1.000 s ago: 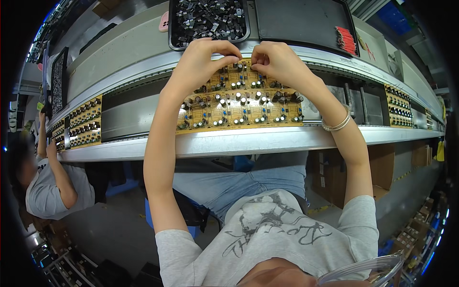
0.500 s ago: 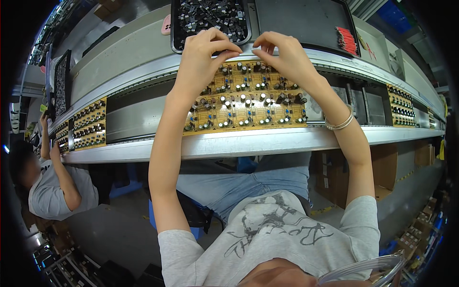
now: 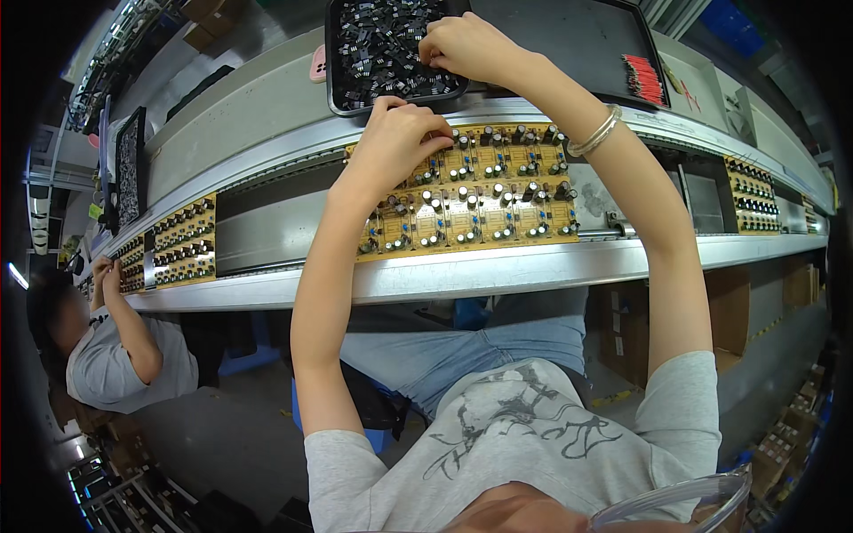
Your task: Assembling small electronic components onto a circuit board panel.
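In front of me, a yellow-brown circuit board panel (image 3: 466,209) lies between the metal rails, with rows of capacitors and small blue parts standing on it. My left hand (image 3: 398,142) is over its far left part. The fingers are curled and the thumb lies near the components at the far edge; whatever is between the fingertips is hidden. My right hand (image 3: 469,46) reaches into the right side of a black tray (image 3: 332,67) heaped with small black electronic parts (image 3: 386,49). Its fingers are pinched together among them, and I cannot make out what they hold.
A wide dark tray (image 3: 569,44) with a bundle of red parts (image 3: 642,80) stands right of the parts tray. A pink object (image 3: 318,64) lies left. Further panels sit along the rails left (image 3: 185,242) and right (image 3: 752,195). A co-worker (image 3: 133,355) handles boards at the left.
My right hand has moved from above the panel's far edge up into the parts tray. The left hand has come down closer to the panel, and the hands have parted.
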A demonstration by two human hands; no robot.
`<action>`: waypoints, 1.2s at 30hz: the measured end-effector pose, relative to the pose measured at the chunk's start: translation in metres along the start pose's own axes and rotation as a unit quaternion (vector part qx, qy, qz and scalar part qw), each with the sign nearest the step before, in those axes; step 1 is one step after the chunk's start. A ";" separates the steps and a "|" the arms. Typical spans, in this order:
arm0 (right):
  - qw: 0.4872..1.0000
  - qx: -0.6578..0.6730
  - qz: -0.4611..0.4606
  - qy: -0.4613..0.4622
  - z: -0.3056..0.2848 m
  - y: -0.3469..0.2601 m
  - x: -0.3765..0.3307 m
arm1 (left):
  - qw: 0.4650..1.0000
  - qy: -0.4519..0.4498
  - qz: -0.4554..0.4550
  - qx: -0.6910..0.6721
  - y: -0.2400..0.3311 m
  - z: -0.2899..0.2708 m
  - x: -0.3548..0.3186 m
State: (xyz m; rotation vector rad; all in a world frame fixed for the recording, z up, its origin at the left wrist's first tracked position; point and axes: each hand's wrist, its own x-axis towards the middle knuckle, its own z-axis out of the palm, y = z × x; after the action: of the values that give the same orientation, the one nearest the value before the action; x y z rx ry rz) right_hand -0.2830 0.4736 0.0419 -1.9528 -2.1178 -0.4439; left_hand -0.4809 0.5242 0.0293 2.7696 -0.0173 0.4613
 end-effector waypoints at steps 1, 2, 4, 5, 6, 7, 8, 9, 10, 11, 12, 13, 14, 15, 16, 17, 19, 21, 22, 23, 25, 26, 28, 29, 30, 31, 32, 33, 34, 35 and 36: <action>1.000 0.000 0.001 0.000 0.001 -0.001 0.002 | 1.000 0.002 0.007 0.017 0.000 0.000 0.000; 1.000 -0.003 0.009 -0.004 0.001 -0.002 0.003 | 1.000 0.001 0.008 0.017 -0.001 0.002 -0.001; 1.000 -0.006 0.018 -0.008 0.002 -0.004 0.003 | 0.999 0.034 0.026 0.031 -0.003 0.005 -0.001; 1.000 0.001 0.018 -0.005 0.003 -0.004 0.003 | 0.999 0.033 0.027 0.031 -0.003 0.005 -0.002; 1.000 0.008 0.017 -0.003 0.003 -0.005 0.003 | 0.998 0.031 0.025 0.041 -0.003 0.006 -0.002; 1.000 0.008 0.019 -0.002 0.004 -0.005 0.002 | 0.998 0.029 0.025 0.050 -0.003 0.006 -0.002; 1.000 0.002 0.021 -0.001 0.005 -0.006 0.002 | 0.998 0.028 0.026 0.050 -0.003 0.007 -0.001; 1.000 -0.005 0.022 0.001 0.005 -0.006 0.001 | 0.998 0.034 0.029 0.049 -0.003 0.007 -0.001; 1.000 -0.005 0.023 0.001 0.006 -0.007 0.000 | 0.998 0.039 0.032 0.048 -0.003 0.008 -0.001; 1.000 -0.011 0.019 0.002 0.006 -0.008 -0.001 | 0.998 0.038 0.033 0.048 -0.004 0.008 -0.002; 1.000 -0.017 0.014 0.004 0.006 -0.010 -0.002 | 0.997 0.042 0.034 0.055 -0.004 0.009 -0.003; 1.000 -0.017 0.014 0.004 0.006 -0.011 -0.003 | 0.996 0.047 0.035 0.062 -0.005 0.010 -0.002; 1.000 -0.019 0.023 0.008 0.006 -0.012 -0.004 | 0.996 0.046 0.036 0.062 -0.004 0.010 -0.002; 0.999 -0.021 0.032 0.011 0.006 -0.014 -0.005 | 0.997 0.040 0.031 0.056 -0.004 0.010 -0.002; 0.999 -0.021 0.033 0.012 0.006 -0.016 -0.004 | 0.998 0.034 0.026 0.051 -0.003 0.010 -0.003; 0.999 -0.011 0.046 0.020 0.007 -0.019 -0.003 | 0.998 0.033 0.027 0.051 -0.004 0.009 -0.003; 0.998 -0.002 0.059 0.030 0.007 -0.021 -0.002 | 0.998 0.030 0.023 0.049 -0.004 0.009 -0.004; 0.996 0.039 0.066 0.040 0.009 -0.021 -0.002 | 0.998 0.027 0.022 0.050 -0.004 0.007 -0.004; 0.996 0.038 0.067 0.040 0.009 -0.021 -0.002 | 0.998 0.024 0.020 0.051 -0.004 0.007 -0.004; 0.995 0.052 0.065 0.051 0.009 -0.022 -0.003 | 0.998 0.024 0.021 0.051 -0.004 0.006 -0.004; 0.994 0.064 0.064 0.063 0.008 -0.022 -0.004 | 0.998 0.018 0.020 0.056 -0.005 0.007 -0.004; 0.989 0.092 0.064 0.101 0.007 -0.023 -0.005 | 0.998 0.018 0.021 0.056 -0.005 0.008 -0.004; 0.981 0.120 0.063 0.139 0.002 -0.028 -0.007 | 0.997 0.020 0.017 0.068 -0.005 0.010 -0.005; 0.971 0.160 0.064 0.167 -0.002 -0.031 -0.010 | 0.997 0.020 0.016 0.069 -0.005 0.010 -0.006; 0.958 0.200 0.064 0.194 -0.007 -0.034 -0.013 | 0.997 0.028 0.018 0.066 -0.005 0.011 -0.007; 0.959 0.197 0.065 0.195 -0.014 -0.037 -0.020 | 0.997 0.036 0.024 0.061 -0.004 0.012 -0.006; 0.950 0.229 0.075 0.197 -0.020 -0.041 -0.027 | 0.997 0.037 0.022 0.062 -0.004 0.011 -0.007; 0.940 0.262 0.085 0.200 -0.025 -0.044 -0.035 | 0.997 0.036 0.020 0.063 -0.005 0.011 -0.008; 0.941 0.261 0.086 0.200 -0.031 -0.046 -0.044 | 0.997 0.036 0.021 0.064 -0.003 0.011 -0.007; 0.930 0.293 0.085 0.203 -0.037 -0.047 -0.053 | 0.997 0.036 0.021 0.064 -0.003 0.010 -0.007; 0.919 0.326 0.085 0.206 -0.042 -0.049 -0.062 | 0.998 0.031 0.018 0.056 -0.002 0.009 -0.007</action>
State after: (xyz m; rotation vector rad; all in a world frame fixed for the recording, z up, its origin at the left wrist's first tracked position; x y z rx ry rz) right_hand -0.3276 0.3971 0.0552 -1.4735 -1.5424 -0.0771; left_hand -0.4841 0.5233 0.0182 2.8679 -0.0274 0.5742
